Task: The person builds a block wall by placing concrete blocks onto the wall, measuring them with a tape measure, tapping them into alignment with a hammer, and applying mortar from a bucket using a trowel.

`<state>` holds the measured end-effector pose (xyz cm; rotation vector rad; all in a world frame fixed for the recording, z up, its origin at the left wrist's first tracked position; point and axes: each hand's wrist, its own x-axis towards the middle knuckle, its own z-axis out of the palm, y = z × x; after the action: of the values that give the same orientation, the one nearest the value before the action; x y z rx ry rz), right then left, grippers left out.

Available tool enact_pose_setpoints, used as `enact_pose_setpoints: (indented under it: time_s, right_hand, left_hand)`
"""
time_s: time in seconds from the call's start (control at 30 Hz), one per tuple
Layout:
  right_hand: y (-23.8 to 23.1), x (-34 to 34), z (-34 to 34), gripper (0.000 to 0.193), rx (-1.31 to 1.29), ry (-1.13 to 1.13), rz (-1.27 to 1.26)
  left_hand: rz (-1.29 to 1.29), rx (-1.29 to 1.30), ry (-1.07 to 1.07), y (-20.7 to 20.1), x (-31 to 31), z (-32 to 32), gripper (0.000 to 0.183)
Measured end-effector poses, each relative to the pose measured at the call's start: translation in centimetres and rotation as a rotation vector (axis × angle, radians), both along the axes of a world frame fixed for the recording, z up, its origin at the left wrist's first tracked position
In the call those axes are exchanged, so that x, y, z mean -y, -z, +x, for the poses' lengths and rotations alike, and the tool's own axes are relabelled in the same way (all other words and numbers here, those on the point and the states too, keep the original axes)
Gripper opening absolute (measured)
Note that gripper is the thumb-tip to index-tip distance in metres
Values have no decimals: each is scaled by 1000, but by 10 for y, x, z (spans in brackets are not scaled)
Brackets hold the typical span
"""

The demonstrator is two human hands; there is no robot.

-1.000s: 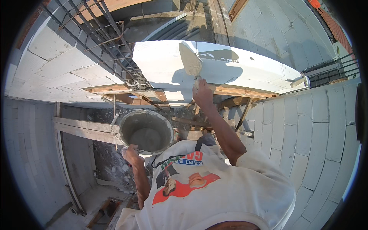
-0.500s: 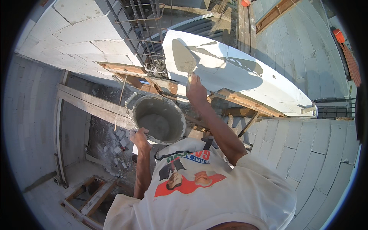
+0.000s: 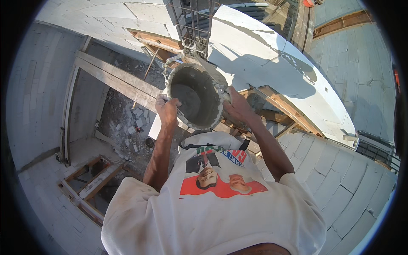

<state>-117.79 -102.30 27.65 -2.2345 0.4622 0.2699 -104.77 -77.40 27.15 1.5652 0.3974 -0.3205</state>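
A mortar-crusted bucket is held up before my chest, with grey wet mortar in its bottom. The fingers of my left hand close over its near left rim. On the opposite side, my right hand grips a trowel by the handle, right beside the rim. The trowel's blade lies along the bucket's far right side, partly hidden by it. Beyond the bucket, a white block wall carries streaks of grey mortar on its top.
Upright steel rebar rises between two white wall sections. A wooden plank crosses at the left above rubble far below. Timber framing runs under the wall, and a wooden frame lies low at left. More block wall stands at right.
My right hand has drawn the trowel back from the wall top to the bucket's right side. The bucket has shifted right and farther away with my left hand, and the view has turned.
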Motion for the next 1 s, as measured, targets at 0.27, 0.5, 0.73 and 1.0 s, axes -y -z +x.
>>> enact_pose_setpoints:
  time_s: [0.27, 0.5, 0.73, 1.0]
  right_hand:
    - [18, -32, -19, 30, -179, -405, -583]
    - [-7, -49, -40, 25, -265, -611, -408]
    - [0, -18, -51, 37, -315, -101, 727]
    - [-34, 3, -46, 28, -129, 181, 1140]
  left_hand:
    - [31, 235, 171, -16, 37, 8, 30]
    - [-92, 332, 200, -16, 60, 11, 31]
    - [-236, 214, 159, -10, 51, 14, 31]
    - [-305, 20, -7, 12, 14, 8, 34]
